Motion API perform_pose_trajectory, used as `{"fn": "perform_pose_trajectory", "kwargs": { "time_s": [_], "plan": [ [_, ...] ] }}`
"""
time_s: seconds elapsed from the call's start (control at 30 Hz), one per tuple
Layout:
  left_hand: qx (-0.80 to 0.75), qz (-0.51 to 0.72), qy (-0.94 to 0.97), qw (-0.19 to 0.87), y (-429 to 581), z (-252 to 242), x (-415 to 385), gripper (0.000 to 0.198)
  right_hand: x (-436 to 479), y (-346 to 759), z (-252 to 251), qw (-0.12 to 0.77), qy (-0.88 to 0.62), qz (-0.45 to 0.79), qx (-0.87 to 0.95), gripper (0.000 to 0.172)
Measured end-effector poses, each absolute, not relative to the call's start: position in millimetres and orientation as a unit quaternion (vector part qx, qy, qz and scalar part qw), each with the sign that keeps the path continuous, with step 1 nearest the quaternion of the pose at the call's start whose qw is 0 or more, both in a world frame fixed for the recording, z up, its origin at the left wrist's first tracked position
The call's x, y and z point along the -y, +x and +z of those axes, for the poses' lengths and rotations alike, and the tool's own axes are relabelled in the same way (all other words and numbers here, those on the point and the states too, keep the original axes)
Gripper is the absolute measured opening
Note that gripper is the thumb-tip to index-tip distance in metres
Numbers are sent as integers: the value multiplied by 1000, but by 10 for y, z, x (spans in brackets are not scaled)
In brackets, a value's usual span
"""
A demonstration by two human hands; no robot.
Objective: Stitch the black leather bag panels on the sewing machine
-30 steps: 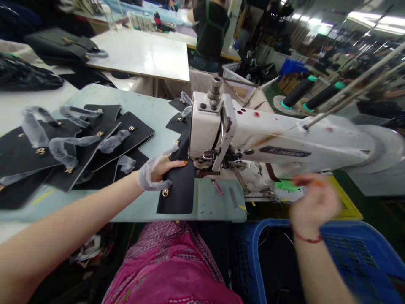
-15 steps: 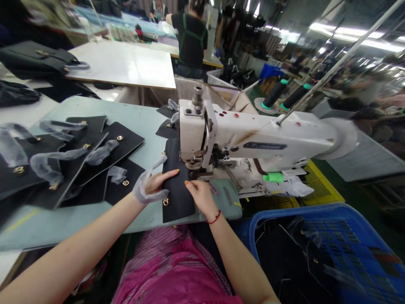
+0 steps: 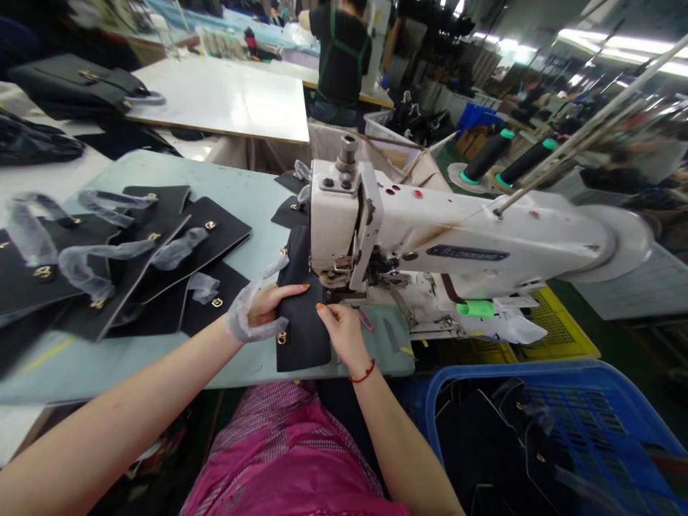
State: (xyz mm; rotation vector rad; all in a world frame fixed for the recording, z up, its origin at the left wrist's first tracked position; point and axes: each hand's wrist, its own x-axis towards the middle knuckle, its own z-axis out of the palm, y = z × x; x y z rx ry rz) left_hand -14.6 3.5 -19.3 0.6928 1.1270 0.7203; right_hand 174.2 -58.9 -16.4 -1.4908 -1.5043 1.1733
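A black leather-like bag panel (image 3: 304, 335) with gold-coloured rings lies under the head of a white sewing machine (image 3: 408, 215). My left hand (image 3: 264, 304) grips its left edge, thumb on top, the other fingers mostly hidden. The panel's handle (image 3: 243, 309), wrapped in clear plastic, loops around the back of that hand. On the right edge, close to the presser foot (image 3: 344, 294), my right hand (image 3: 347, 333) pinches the panel between thumb and fingers. The needle itself is too small to make out.
Several black bag panels with wrapped handles (image 3: 201, 247) are piled at left on the pale green tabletop (image 3: 252, 190). A blue basket (image 3: 438, 401) at lower right holds more black pieces. Black thread cones (image 3: 486, 158) stand behind the machine. Another person (image 3: 344, 57) works beyond it.
The view has shifted slightly, so the machine and basket appear farther right. Both hands keep their hold, and the panel has barely moved against the machine.
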Motion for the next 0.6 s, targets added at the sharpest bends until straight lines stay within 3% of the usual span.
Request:
{"fn": "perform_pose_trajectory", "kwargs": {
  "time_s": [0.3,0.6],
  "plan": [
    [-464,307,368,745,-156,-251,-104,27,536,1728,-161,362,-574,462,571,50],
    [-513,302,326,735,-132,-158,-127,25,492,1702,-144,375,-571,463,565,48]
  ]
}}
